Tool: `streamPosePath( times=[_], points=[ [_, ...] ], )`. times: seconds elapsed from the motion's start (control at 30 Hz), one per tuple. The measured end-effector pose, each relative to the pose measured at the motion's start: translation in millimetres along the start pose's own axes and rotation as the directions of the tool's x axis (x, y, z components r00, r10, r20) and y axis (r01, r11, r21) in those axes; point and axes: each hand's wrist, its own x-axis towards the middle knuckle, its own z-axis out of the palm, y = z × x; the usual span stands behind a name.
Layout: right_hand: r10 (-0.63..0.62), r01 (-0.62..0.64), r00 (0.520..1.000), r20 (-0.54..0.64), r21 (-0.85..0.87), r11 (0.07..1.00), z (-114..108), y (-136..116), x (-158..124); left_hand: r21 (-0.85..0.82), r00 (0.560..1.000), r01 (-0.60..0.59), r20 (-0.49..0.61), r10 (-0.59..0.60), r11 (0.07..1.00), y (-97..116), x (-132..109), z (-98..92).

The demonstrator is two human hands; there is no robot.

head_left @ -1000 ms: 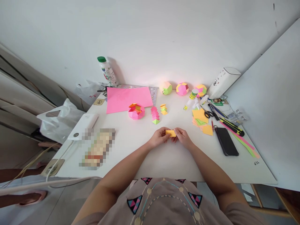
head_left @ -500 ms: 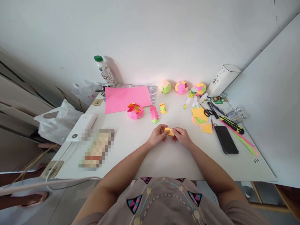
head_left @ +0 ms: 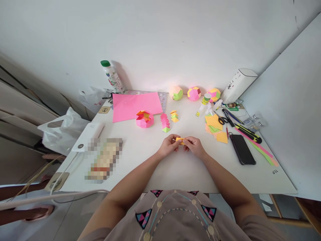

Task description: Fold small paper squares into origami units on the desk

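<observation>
Both my hands meet over the middle of the white table (head_left: 175, 174) and pinch a small folded orange paper (head_left: 181, 140) between them. My left hand (head_left: 169, 146) grips its left end with curled fingers. My right hand (head_left: 194, 146) grips the right end the same way. The paper is mostly hidden by my fingers. Just beyond my hands lie a row of folded pink pieces (head_left: 165, 122) and a small stack of orange and green pieces (head_left: 174, 116). A half-built pink paper ball (head_left: 144, 119) sits further left.
A pink sheet (head_left: 135, 104), a bottle (head_left: 112, 77) and three finished paper balls (head_left: 194, 93) stand at the back. Loose orange squares (head_left: 214, 124), scissors (head_left: 220, 119), pens, a knife cutter (head_left: 248, 133) and a black phone (head_left: 242, 149) lie right. A white power bank (head_left: 88, 135) lies left.
The orange paper was a flat rectangle showing between my hands; my fingers have closed in and folded it narrower, so less of it shows.
</observation>
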Motion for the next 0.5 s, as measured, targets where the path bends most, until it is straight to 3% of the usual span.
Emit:
streamPosePath(
  times=[0.5],
  points=[
    [-0.001,0.001,1.000,-0.009,-0.008,1.000,-0.3,2.1,0.7,-0.033,1.000,-0.020,0.016,0.020,0.999,0.4,0.5,-1.4]
  ],
)
